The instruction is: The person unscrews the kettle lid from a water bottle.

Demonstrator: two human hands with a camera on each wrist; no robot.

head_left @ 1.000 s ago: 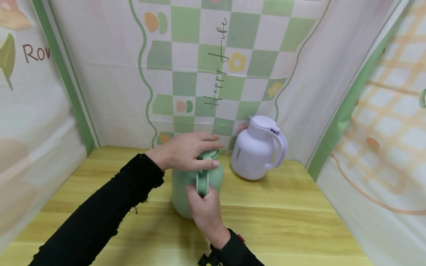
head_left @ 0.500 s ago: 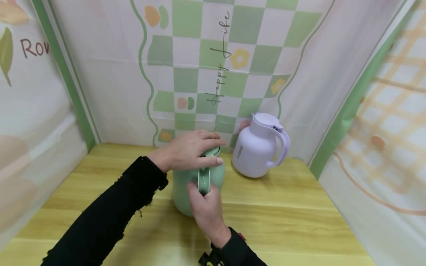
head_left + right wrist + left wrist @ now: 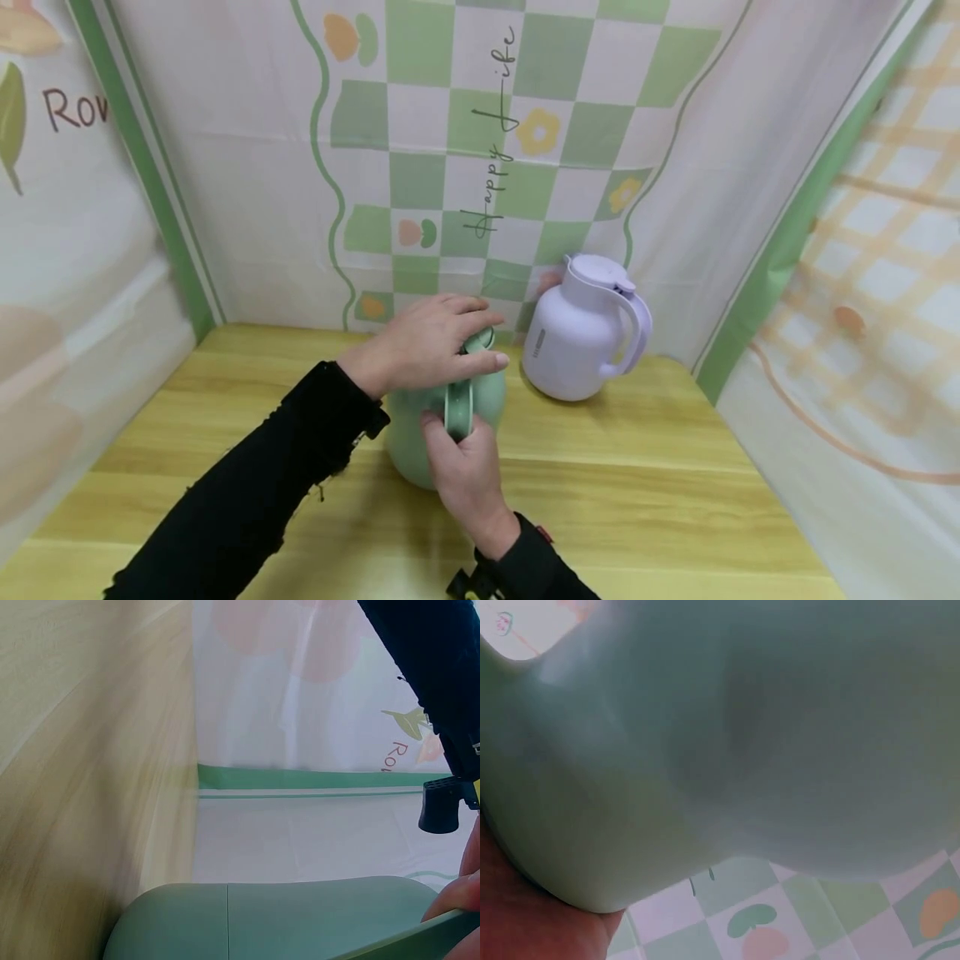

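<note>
A mint-green thermos jug (image 3: 408,450) stands on the wooden table, its handle (image 3: 459,410) turned toward me. My right hand (image 3: 471,483) grips that handle from the near side, thumb up along its left side. Over the top of the jug lies my left hand (image 3: 423,340), with fingers and thumb stretched out to the right across the lid (image 3: 478,339). Part of the lid shows between thumb and fingers; the palm hides the rest. In the left wrist view the jug's green body (image 3: 795,750) fills most of the picture. Its smooth side (image 3: 300,915) runs along the bottom of the right wrist view.
A lavender thermos jug (image 3: 566,354) stands at the back right, handle to the right. The wooden table (image 3: 637,483) ends at a patterned cloth backdrop (image 3: 416,125) behind and more printed cloth on both sides. A dark wrist mount (image 3: 472,585) sits under the right cuff.
My left hand and forearm have shifted slightly to the right, and the hand has turned a little over the lid. The right hand keeps its grip on the handle.
</note>
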